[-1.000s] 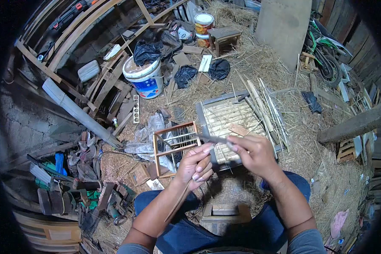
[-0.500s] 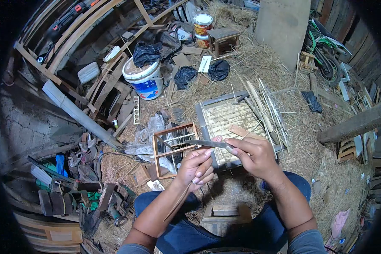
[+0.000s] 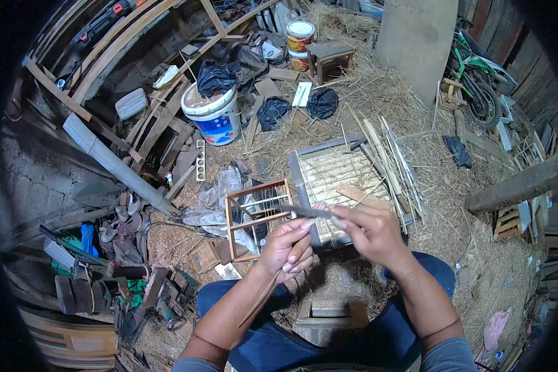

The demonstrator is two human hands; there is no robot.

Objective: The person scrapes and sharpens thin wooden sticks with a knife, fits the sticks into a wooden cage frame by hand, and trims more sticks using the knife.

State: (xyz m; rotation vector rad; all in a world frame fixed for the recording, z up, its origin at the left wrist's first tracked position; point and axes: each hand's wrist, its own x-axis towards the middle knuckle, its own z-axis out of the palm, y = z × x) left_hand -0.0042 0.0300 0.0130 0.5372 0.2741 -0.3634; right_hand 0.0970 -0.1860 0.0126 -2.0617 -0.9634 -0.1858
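My right hand (image 3: 373, 234) is closed round the handle end of a knife (image 3: 301, 211), whose dark blade points left across the front of my left hand. My left hand (image 3: 285, 249) is shut on a thin bamboo stick (image 3: 258, 302). One end of that stick trails down along my left forearm; its upper part lies by the blade, where contact is hard to make out. Beyond my hands lies a framed slatted panel (image 3: 328, 170) with several long strips (image 3: 387, 158) along its right side. A small wooden frame with thin bars (image 3: 258, 214) stands left of it.
A large white bucket (image 3: 211, 115) topped with a black bag stands at the back left. Behind are a small stool (image 3: 330, 54) and stacked paint pails (image 3: 300, 43). Straw covers the floor. A clamp-like tool (image 3: 175, 322) lies at lower left; a wooden post (image 3: 518, 180) juts in from the right.
The knife and my right hand have shifted slightly left and now look smeared by motion. My left hand keeps its hold on the stick, nearly in place. The view has moved very little.
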